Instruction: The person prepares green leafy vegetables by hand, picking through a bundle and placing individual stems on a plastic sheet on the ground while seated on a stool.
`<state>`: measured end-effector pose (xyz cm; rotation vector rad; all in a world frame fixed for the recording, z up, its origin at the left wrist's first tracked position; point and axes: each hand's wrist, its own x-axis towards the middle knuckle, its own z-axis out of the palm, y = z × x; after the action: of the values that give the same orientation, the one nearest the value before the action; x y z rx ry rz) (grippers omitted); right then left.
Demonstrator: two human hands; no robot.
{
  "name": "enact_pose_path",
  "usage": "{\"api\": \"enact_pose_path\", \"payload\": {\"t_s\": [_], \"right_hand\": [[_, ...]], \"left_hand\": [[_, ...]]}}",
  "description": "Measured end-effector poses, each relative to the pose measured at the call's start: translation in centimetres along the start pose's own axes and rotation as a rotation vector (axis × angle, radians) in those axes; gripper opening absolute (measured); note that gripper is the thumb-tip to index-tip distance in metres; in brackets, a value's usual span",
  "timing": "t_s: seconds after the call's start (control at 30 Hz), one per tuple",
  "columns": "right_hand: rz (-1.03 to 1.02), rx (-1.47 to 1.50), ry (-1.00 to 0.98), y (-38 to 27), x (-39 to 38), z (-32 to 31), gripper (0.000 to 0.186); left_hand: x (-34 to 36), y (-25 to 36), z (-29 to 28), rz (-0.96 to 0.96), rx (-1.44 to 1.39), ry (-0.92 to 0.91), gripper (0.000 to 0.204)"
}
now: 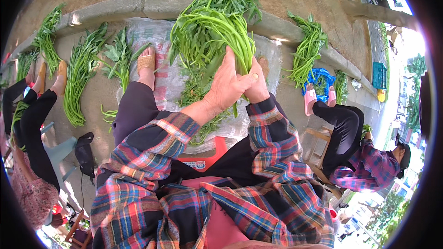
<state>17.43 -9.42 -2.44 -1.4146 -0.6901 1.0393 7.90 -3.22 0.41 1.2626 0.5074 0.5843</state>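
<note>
Left hand and right hand are clasping a leafy green bunch together; it is fanning out just beyond them, over a plastic sheet; they are apparently evening it; the next move is probably calling for a snug, level grip.

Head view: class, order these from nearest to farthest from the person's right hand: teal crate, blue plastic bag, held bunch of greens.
1. Held bunch of greens: touching the right hand.
2. Blue plastic bag: off to the right.
3. Teal crate: farther right.
</note>
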Motion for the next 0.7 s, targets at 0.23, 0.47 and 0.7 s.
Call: {"api": "enact_pose_path", "payload": {"t_s": [0.23,0.47,0.7], "right_hand": [[0.109,0.27,0.063,-2.2,-0.2,1.0,0.043],[0.212,0.519,0.047,-3.1,-1.2,-0.3,0.047],[0.202,0.56,-0.004,-3.7,-1.5,-0.9,0.059]], "left_hand": [[1.4,0.6,-1.8,-0.163,-0.185,-0.095,0.055],[2.4,0.5,-4.0,-0.37,0.015,0.206,0.025],[3.1,-0.8,-5.6,-0.011,0.35,0.338,0.019]]}}
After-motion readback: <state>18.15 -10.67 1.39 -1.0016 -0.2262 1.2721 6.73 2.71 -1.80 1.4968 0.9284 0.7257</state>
